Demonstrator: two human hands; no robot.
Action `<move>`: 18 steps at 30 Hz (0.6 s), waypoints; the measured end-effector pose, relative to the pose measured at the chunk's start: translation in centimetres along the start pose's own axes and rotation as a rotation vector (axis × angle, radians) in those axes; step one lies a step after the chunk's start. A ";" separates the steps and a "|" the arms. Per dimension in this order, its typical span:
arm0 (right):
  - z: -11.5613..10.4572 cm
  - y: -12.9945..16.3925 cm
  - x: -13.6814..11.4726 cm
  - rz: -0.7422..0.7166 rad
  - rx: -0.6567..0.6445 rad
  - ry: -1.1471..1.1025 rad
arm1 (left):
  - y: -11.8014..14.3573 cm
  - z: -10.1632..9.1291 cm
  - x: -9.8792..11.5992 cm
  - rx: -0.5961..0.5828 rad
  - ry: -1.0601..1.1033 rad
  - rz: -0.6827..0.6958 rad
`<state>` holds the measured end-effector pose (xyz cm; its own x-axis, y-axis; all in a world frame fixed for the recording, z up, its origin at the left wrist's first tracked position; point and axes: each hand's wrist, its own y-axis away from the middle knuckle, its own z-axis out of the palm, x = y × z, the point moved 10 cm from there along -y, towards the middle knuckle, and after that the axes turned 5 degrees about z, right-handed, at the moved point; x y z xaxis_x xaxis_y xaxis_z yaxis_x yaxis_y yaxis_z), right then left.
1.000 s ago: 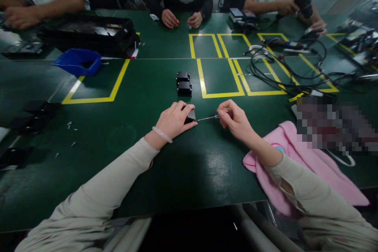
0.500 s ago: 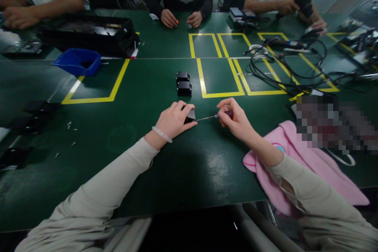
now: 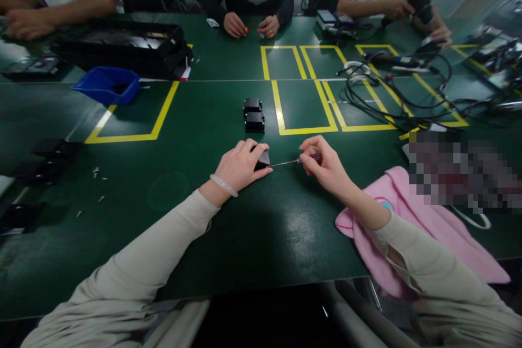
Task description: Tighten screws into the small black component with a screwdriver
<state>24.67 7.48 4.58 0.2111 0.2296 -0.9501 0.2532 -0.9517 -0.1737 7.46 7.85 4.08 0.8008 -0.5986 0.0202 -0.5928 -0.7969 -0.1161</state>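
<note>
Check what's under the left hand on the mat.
The left hand covers a small black block resting on the green table; only its right corner shows, met by the screwdriver tip. The rest is hidden by fingers.

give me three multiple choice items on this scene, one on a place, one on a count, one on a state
1. Where does the blue bin sit?
A. far left of the table
B. on the pink cloth
C. between the two hands

2. How many black blocks stand in the middle of the table, beyond the hands?
A. two
B. five
C. none

3. What is the right hand doing?
A. lying flat and empty
B. pinching a screwdriver whose tip points at the block under the left hand
C. holding a cable

Answers:
1 A, the bin lies by the yellow tape on the left.
2 A, two blocks stand one behind the other.
3 B, the fingers close on the handle and the shaft runs to the held block.
</note>
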 end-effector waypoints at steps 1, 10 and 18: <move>0.0 0.0 0.1 0.008 -0.004 -0.006 | 0.0 0.0 0.0 0.001 -0.001 -0.001; -0.1 -0.1 0.0 -0.002 0.007 -0.024 | 0.0 0.0 0.0 0.003 -0.001 -0.002; 0.0 0.0 0.2 0.017 0.004 0.001 | 0.0 0.0 0.0 0.008 -0.001 0.006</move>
<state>24.72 7.54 4.43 0.2164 0.2137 -0.9526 0.2461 -0.9562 -0.1586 7.47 7.83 4.10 0.7975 -0.6031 0.0182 -0.5967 -0.7928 -0.1238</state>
